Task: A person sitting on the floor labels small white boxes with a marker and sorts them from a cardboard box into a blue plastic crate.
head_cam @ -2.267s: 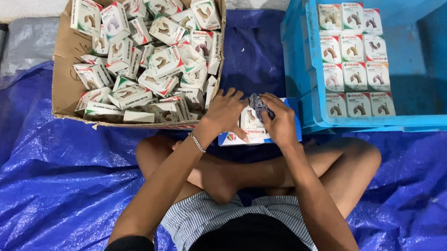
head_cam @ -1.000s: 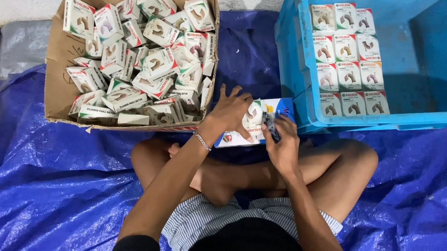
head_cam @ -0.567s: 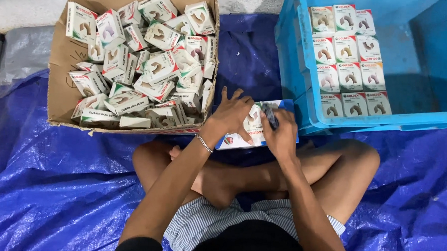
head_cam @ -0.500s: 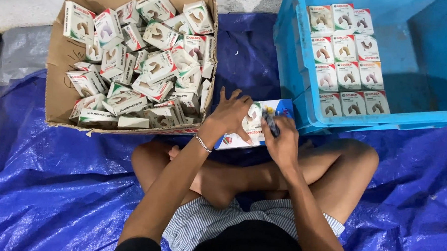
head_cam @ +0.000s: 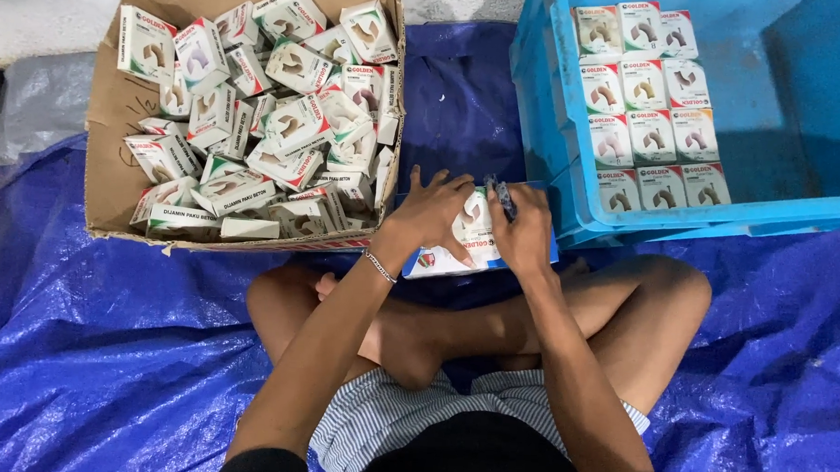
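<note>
At frame centre I see the left hand (head_cam: 432, 208) lying spread on a small white box (head_cam: 473, 236). The right hand (head_cam: 524, 232) pinches a dark marker (head_cam: 503, 198) over it. A cardboard carton (head_cam: 116, 151) stands upper left, a blue crate (head_cam: 570, 190) upper right.

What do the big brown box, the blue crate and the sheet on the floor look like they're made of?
Brown box: corrugated cardboard, matte, with torn, creased edges. Blue crate: seemingly hard moulded plastic, smooth with a slight sheen. Blue sheet: probably woven plastic tarpaulin, wrinkled and glossy.

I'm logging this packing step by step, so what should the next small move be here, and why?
Probably bring the dark marker-like tool in the right hand down onto the small white box that the left hand steadies. The tool's tip sits right at the box's top edge, and the left fingers press the box flat on the larger carton, ready for it.
</note>
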